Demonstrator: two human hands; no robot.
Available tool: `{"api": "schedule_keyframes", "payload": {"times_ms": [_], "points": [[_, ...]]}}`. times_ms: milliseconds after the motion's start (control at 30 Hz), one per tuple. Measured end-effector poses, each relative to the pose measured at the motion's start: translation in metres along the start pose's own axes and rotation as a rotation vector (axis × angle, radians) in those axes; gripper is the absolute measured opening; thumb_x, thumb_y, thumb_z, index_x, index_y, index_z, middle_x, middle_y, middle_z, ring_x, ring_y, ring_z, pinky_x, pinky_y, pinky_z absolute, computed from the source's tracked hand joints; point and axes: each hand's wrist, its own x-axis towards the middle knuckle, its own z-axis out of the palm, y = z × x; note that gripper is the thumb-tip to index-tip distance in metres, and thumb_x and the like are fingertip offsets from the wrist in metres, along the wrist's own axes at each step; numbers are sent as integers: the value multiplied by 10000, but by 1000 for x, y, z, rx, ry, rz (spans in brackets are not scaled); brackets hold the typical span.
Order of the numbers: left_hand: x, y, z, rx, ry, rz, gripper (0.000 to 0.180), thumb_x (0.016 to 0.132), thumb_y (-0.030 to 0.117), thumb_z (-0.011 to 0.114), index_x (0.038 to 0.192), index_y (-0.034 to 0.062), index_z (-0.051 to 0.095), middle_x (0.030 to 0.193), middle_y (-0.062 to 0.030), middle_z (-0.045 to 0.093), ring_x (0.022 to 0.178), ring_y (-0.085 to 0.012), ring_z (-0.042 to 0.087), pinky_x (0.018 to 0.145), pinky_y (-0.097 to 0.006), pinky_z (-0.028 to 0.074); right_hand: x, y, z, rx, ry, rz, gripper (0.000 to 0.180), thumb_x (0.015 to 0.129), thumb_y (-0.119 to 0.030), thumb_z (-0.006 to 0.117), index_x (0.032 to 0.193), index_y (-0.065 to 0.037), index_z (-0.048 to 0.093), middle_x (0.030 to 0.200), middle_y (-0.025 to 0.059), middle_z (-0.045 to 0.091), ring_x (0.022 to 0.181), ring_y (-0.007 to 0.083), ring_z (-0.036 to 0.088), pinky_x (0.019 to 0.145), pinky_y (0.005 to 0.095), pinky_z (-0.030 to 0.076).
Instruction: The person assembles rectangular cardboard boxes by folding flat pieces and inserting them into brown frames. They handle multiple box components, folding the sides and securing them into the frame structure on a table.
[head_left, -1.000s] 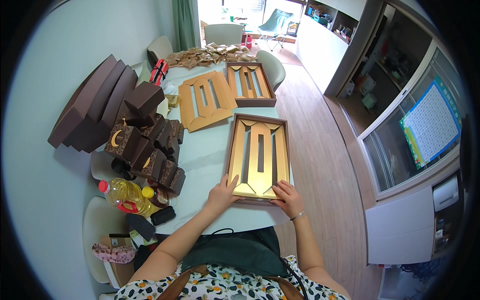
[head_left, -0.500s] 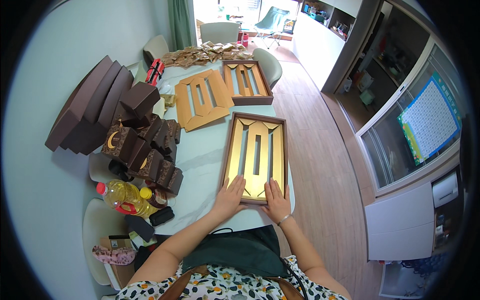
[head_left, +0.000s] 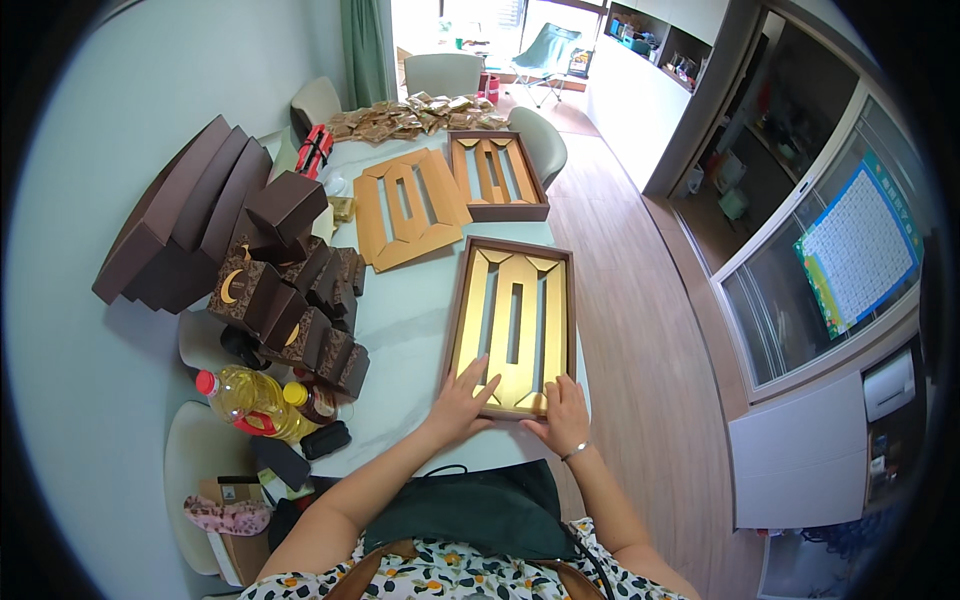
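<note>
Your left hand (head_left: pixel 462 400) lies flat, fingers spread, on the near left corner of the brown tray (head_left: pixel 513 325), fingertips over the gold insert (head_left: pixel 512 330) seated inside it. Your right hand (head_left: pixel 563 415) rests on the near right corner of the same tray, fingers loosely together, pressing on rim and insert; it grips nothing. Neither hand encloses anything; both are palm-down contacts.

The tray lies on the pale table (head_left: pixel 410 310), at its near right part, long side pointing away from you, its right edge near the table's edge. The insert shows three long slots and angled cut corners.

Farther up the table: a second brown tray (head_left: pixel 497 176) with its own gold insert, and just left of it a loose cardboard insert (head_left: pixel 408 205) lying flat, slightly tilted.

Left side: a cluster of small dark brown boxes (head_left: pixel 300 310), some with a gold crescent, and a leaning stack of large brown lids (head_left: pixel 185 225) behind them. Near left corner: an oil bottle (head_left: pixel 245 395) with a red cap, lying on its side. Far end: a pile of small wrapped packets (head_left: pixel 415 118).
</note>
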Motion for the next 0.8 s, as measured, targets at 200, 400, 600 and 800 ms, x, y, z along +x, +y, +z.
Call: {"api": "schedule_keyframes", "payload": {"times_ms": [200,400,600,800], "points": [[6,14,3,-26,124,-205,1047,720,597,699,1399,-94,303,1452,-413,112,1353,-588,86,1107,-578,180,-3,-11,16,-66,-65,102,926,752,-623,633,1381,11,390,1391,331,348,1334,419,321,1105,555,186],[23,20,-2,23,-217,-401,1161,691,715,640,1400,-128,274,1446,-416,132,1369,-564,73,1118,-563,157,11,-13,31,-185,-217,128,987,756,-624,631,1419,38,322,1451,367,237,1390,434,228,1127,545,132],[19,8,-5,60,-211,-95,1043,733,659,646,1430,-34,297,1517,-260,180,1417,-430,134,1142,-504,181,21,-14,24,-142,-193,-321,879,820,-512,630,1475,-67,248,1550,129,211,1411,324,244,1122,536,204],[17,-3,6,-73,-374,-145,1037,709,592,712,1431,-23,295,1512,-261,193,1401,-459,156,1137,-508,200,47,-15,10,131,-569,-278,769,879,-473,565,1470,-83,264,1538,130,237,1421,317,217,1107,536,254]]}}
